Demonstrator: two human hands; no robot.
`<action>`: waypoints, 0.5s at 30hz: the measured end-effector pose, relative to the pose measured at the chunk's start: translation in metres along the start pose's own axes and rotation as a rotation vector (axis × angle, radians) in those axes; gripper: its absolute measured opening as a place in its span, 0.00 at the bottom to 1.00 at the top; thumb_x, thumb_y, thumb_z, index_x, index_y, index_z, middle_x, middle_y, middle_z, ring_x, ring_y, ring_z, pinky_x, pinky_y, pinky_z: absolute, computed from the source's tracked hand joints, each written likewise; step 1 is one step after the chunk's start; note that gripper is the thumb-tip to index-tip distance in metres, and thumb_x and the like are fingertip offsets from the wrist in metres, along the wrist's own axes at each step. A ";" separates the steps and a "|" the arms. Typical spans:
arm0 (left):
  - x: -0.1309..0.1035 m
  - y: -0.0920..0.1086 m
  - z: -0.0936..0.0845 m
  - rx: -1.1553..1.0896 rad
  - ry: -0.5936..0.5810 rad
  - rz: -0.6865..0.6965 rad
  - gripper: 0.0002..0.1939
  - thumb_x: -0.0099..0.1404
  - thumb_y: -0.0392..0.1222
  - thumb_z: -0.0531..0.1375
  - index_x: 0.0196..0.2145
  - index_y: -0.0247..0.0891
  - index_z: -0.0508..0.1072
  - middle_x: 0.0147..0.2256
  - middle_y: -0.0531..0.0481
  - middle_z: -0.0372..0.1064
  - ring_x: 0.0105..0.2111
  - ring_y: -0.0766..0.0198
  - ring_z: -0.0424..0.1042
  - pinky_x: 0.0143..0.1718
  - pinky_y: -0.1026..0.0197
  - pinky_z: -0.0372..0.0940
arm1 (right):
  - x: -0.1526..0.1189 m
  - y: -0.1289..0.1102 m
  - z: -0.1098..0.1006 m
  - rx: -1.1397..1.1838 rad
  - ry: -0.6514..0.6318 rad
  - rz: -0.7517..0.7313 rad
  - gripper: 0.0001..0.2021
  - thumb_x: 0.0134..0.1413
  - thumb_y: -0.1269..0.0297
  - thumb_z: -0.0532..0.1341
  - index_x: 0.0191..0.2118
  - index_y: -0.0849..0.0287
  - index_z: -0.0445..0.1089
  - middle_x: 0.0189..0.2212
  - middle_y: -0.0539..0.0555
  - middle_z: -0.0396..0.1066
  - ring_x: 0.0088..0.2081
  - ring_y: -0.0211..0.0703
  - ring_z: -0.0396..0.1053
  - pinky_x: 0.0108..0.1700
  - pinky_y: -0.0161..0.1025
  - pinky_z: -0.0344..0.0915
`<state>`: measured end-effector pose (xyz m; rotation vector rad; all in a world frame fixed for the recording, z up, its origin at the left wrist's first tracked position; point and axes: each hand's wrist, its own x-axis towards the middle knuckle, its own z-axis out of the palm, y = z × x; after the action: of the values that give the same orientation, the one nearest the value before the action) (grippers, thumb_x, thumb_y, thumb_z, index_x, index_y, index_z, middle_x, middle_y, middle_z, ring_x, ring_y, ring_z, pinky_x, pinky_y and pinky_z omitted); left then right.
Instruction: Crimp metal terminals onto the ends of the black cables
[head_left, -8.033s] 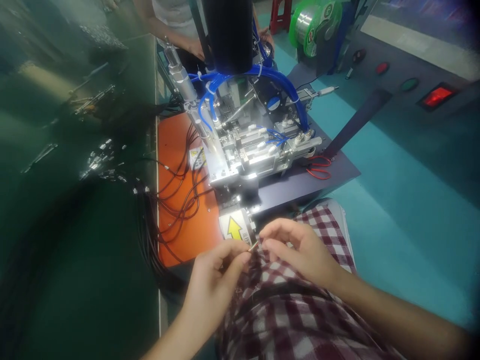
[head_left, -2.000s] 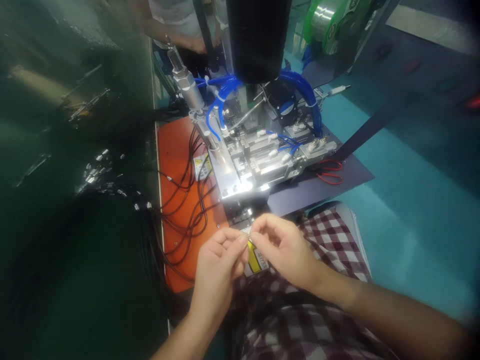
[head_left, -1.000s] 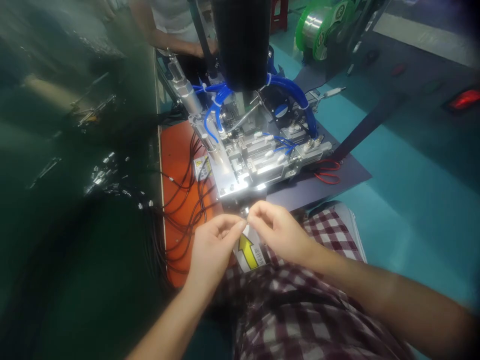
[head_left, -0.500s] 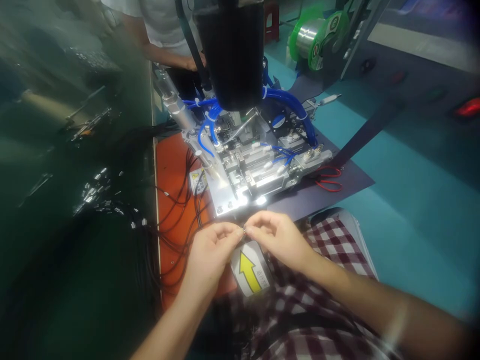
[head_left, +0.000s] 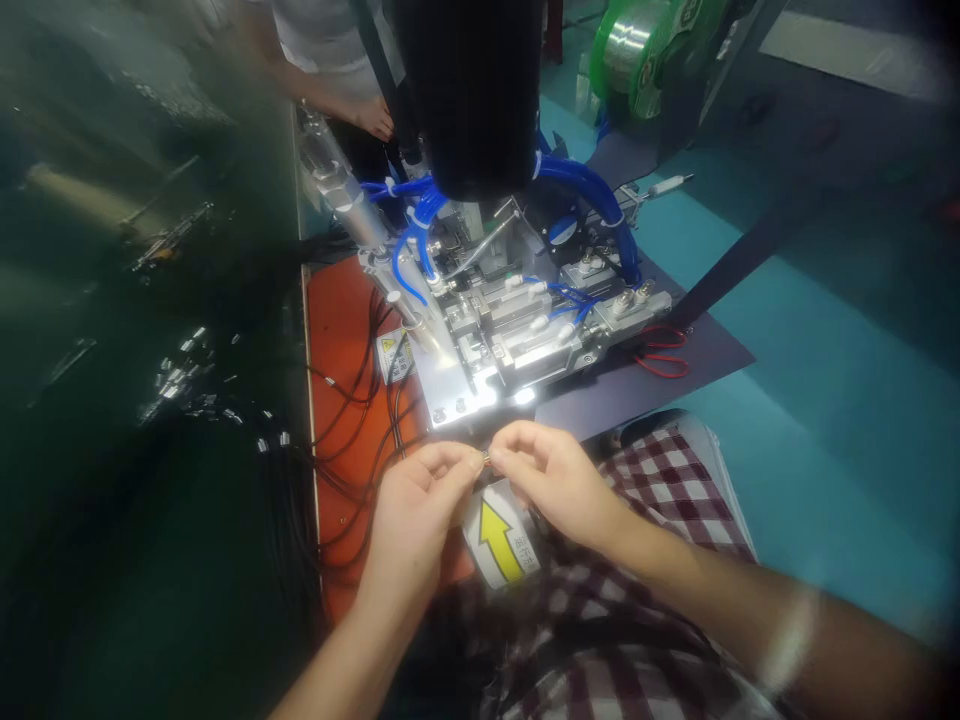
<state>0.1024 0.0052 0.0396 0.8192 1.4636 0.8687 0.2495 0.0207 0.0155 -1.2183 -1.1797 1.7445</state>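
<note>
My left hand (head_left: pixel 416 505) and my right hand (head_left: pixel 555 480) meet fingertip to fingertip in front of the metal machine (head_left: pixel 495 340). Both are closed in a pinch. Between them is a tiny metallic piece (head_left: pixel 487 458), too small to name; the left thumb and forefinger press on one side of it, the right ones on the other. Just below the fingers lies a white label with a yellow arrow (head_left: pixel 499 535). Thin black cables with metal ends (head_left: pixel 352 385) run over the orange mat (head_left: pixel 337 310), left of my left hand.
Blue air tubes (head_left: pixel 592 190) loop over the machine, below a black cylinder (head_left: pixel 472 100). A green wire spool (head_left: pixel 637 50) hangs at the back right. Several cable ends (head_left: pixel 187 380) lie in the dark area at left. Another person's hand (head_left: pixel 375 118) is behind the machine.
The camera view has shifted slightly. My hands keep the same pinch around the tiny piece. The other person's hand behind the machine has moved a little.
</note>
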 end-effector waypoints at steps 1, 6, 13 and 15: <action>-0.001 -0.001 0.000 0.010 -0.004 -0.003 0.10 0.56 0.44 0.65 0.24 0.35 0.73 0.18 0.56 0.64 0.17 0.75 0.55 0.18 0.71 0.51 | -0.001 0.001 0.000 -0.067 0.014 -0.047 0.06 0.56 0.63 0.57 0.31 0.59 0.65 0.18 0.45 0.60 0.19 0.33 0.57 0.20 0.32 0.55; -0.003 -0.003 0.001 0.123 0.039 0.108 0.10 0.56 0.45 0.65 0.27 0.35 0.73 0.23 0.53 0.69 0.23 0.69 0.65 0.23 0.69 0.58 | -0.004 0.001 -0.004 -0.441 0.114 -0.404 0.04 0.56 0.70 0.56 0.30 0.59 0.65 0.28 0.51 0.66 0.30 0.39 0.63 0.36 0.38 0.61; 0.003 0.005 -0.003 0.020 -0.141 -0.020 0.10 0.55 0.44 0.66 0.26 0.34 0.74 0.17 0.58 0.60 0.17 0.76 0.54 0.19 0.71 0.51 | -0.002 -0.010 -0.007 0.015 -0.099 0.068 0.07 0.57 0.66 0.56 0.28 0.59 0.62 0.15 0.41 0.52 0.17 0.30 0.48 0.18 0.30 0.47; 0.003 0.007 -0.003 0.020 -0.139 -0.024 0.10 0.55 0.44 0.66 0.26 0.34 0.74 0.16 0.59 0.58 0.17 0.76 0.51 0.19 0.72 0.49 | -0.003 -0.014 -0.009 0.022 -0.096 0.067 0.07 0.57 0.66 0.57 0.28 0.60 0.63 0.15 0.41 0.54 0.17 0.29 0.51 0.19 0.29 0.49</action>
<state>0.0987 0.0113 0.0447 0.8584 1.3593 0.7653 0.2594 0.0256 0.0283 -1.1847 -1.1834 1.8798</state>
